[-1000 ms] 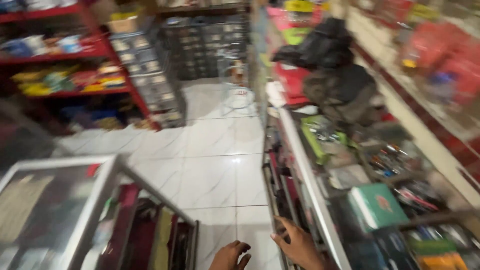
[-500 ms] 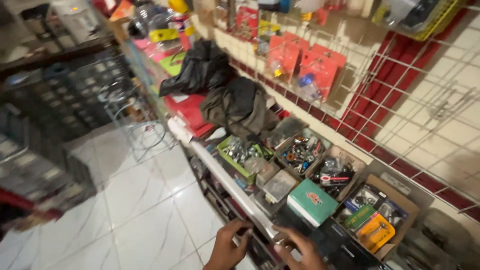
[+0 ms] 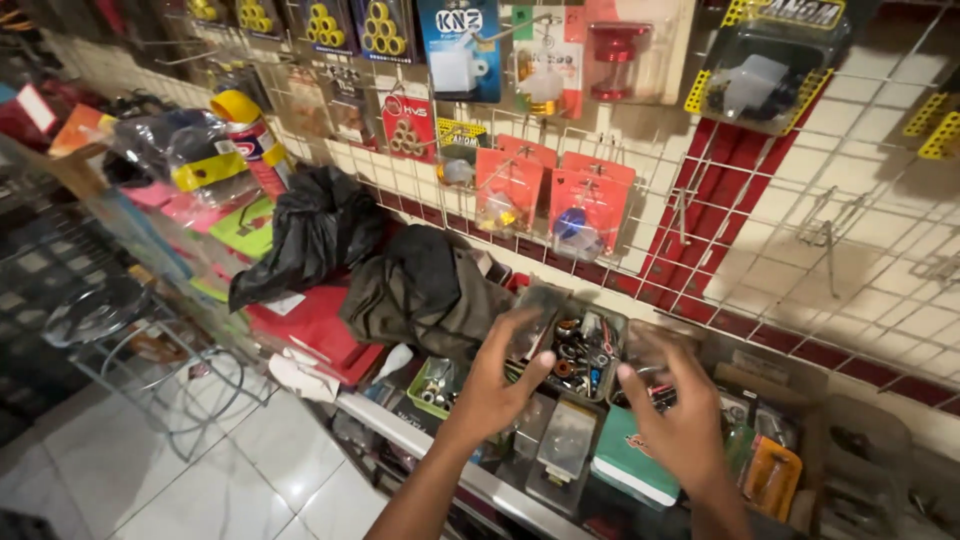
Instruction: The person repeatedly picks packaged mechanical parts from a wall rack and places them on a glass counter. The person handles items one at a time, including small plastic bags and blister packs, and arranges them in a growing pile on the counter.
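My left hand (image 3: pixel 497 385) is raised over the counter with its fingers spread, its fingertips close to a blurred clear plastic piece (image 3: pixel 535 312); whether they touch it is unclear. My right hand (image 3: pixel 682 420) hovers beside it, also spread, holding nothing. Between and just beyond both hands sits a small open box of mixed metal and coloured parts (image 3: pixel 580 348). Under my right hand lies a teal box (image 3: pixel 630 462). My hands hide part of the boxes below.
A wire grid wall (image 3: pixel 830 230) carries hanging red blister packs (image 3: pixel 555 195) and other packaged parts. A black plastic bag (image 3: pixel 320 230) and a dark olive bag (image 3: pixel 420 290) lie on the counter to the left. A wire stool (image 3: pixel 100 312) stands on the white tile floor (image 3: pixel 250 470).
My view has swung up and to the right, toward the wall. Both hands have risen from the counter's front edge to above the boxes of parts, and their fingers have spread.
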